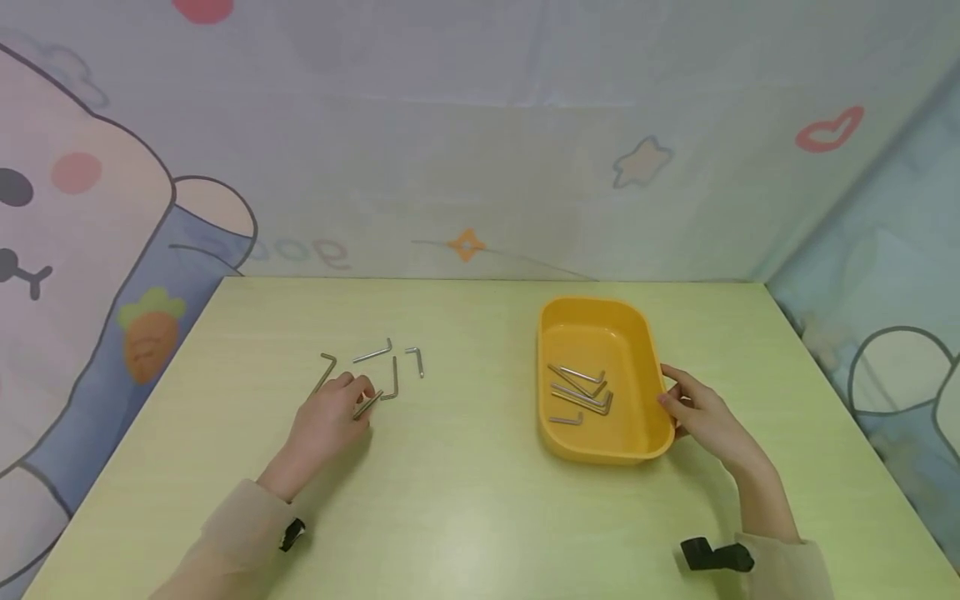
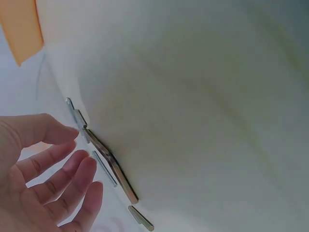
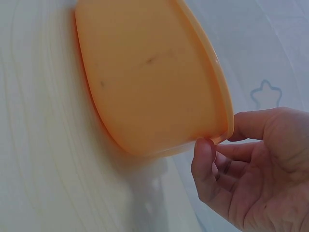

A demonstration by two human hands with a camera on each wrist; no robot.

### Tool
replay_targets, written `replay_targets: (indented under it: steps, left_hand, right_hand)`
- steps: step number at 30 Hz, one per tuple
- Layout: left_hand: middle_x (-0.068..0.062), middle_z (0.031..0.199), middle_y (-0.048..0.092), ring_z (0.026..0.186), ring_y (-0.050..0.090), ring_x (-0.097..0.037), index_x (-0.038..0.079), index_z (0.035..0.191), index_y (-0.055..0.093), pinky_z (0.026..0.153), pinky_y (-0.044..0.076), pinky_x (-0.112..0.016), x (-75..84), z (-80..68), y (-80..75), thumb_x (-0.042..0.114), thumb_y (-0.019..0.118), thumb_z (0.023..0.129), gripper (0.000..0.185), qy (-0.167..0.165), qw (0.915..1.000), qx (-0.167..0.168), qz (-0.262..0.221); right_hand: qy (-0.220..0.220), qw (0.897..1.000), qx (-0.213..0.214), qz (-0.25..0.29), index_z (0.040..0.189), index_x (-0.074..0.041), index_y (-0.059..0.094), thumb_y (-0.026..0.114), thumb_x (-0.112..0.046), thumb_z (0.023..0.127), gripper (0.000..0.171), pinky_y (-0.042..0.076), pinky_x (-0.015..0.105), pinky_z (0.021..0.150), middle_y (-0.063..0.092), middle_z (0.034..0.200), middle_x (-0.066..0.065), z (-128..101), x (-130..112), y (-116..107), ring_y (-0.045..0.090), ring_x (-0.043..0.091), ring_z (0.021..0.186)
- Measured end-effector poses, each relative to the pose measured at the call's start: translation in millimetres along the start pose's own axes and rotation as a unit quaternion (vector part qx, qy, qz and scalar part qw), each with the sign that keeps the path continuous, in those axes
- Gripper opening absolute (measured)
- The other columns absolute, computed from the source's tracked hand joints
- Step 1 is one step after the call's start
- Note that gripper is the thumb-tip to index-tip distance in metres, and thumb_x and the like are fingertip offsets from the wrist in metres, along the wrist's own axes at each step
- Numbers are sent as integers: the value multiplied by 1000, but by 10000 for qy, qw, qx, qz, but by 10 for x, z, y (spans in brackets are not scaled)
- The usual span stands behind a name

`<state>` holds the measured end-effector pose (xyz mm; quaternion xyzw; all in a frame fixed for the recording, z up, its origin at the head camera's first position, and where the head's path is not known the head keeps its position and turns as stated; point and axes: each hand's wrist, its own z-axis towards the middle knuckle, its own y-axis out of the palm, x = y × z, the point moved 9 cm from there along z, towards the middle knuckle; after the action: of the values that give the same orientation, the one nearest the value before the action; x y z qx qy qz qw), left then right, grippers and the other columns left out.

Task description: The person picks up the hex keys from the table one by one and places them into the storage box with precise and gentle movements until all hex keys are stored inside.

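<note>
- The left hand (image 1: pixel 327 414) rests on the table (image 1: pixel 465 500), its fingers reaching down onto a hex key (image 1: pixel 368 404) at the fingertips. In the head view they seem to pinch it. In the left wrist view the fingers (image 2: pixel 72 174) look loosely spread just beside the keys, so I cannot tell whether the hold is closed.
- Four more loose keys (image 1: pixel 390 367) lie just beyond that hand's fingertips, near one another, some touching.
- The right hand (image 1: pixel 701 412) holds the near right rim of the yellow tray (image 1: pixel 637 333). In the right wrist view the thumb (image 3: pixel 205 159) presses the rim's edge and the other fingers curl under it.
- The tray sits well apart from the left hand, across the table toward the right hand. Several keys (image 1: pixel 581 392) lie in it, overlapping, close to the right hand's fingertips.
- Handling, as a judgement: the keys are thin bent steel, stiff, light and smooth. Lying flat, they leave little for fingers to get under.
- The long arm near the bend looks the best place to pinch. The short leg stands up a little and could tip the key into the fingers.
- A smooth key could slip from a light pinch, and neighbours that touch may be dragged along.
- The tray looks like light, rigid plastic that could slide on the table, so a hand on its rim steadies it.
</note>
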<state>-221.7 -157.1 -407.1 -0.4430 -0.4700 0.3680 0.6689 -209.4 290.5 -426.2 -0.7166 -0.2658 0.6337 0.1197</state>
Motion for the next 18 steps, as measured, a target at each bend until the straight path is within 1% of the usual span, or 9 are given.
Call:
replay_targets:
  steps: [3, 6, 8, 11, 18]
  left_hand:
    - [-6, 83, 59, 72, 55, -20, 8, 99, 63, 58, 44, -32, -30, 32, 64, 1, 68, 73, 27, 89, 9994, -255, 206]
    - [-4, 82, 56, 68, 50, -18, 9, 103, 61, 55, 38, -30, -41, 65, 148, 0, 65, 71, 34, 172, 9978, -524, 357]
    - [-4, 81, 55, 66, 46, -18, 9, 105, 60, 54, 35, -28, -41, 81, 191, -1, 62, 69, 37, 190, 9969, -646, 403]
    - [-4, 82, 54, 65, 45, -18, 9, 105, 58, 52, 33, -27, -24, 94, 222, -4, 60, 69, 39, 217, 9965, -695, 405]
    - [-4, 79, 50, 62, 40, -17, 9, 104, 57, 49, 31, -25, 13, 110, 237, -6, 61, 71, 37, 280, 9966, -643, 442]
  right_hand:
    - [6, 10000, 0, -17, 149, 2, 22, 45, -20, 102, 58, 55, 28, 66, 44, 99, 12, 5, 1, 2, 55, 7, 77]
    - [42, 10000, 15, -35, 149, 2, 22, 45, -21, 102, 58, 55, 27, 66, 43, 99, 11, 1, 13, -3, 55, 7, 77]
    - [58, 10000, 10, -47, 150, 2, 22, 45, -21, 102, 58, 55, 27, 66, 44, 99, 11, 0, 17, -2, 55, 7, 77]
    - [65, 10000, 0, -37, 150, 2, 22, 45, -21, 102, 58, 55, 27, 66, 44, 99, 11, 3, 20, 2, 55, 7, 77]
    - [52, 10000, 8, -67, 150, 1, 22, 45, -21, 102, 58, 55, 27, 66, 44, 99, 11, 10, 15, 0, 55, 8, 77]
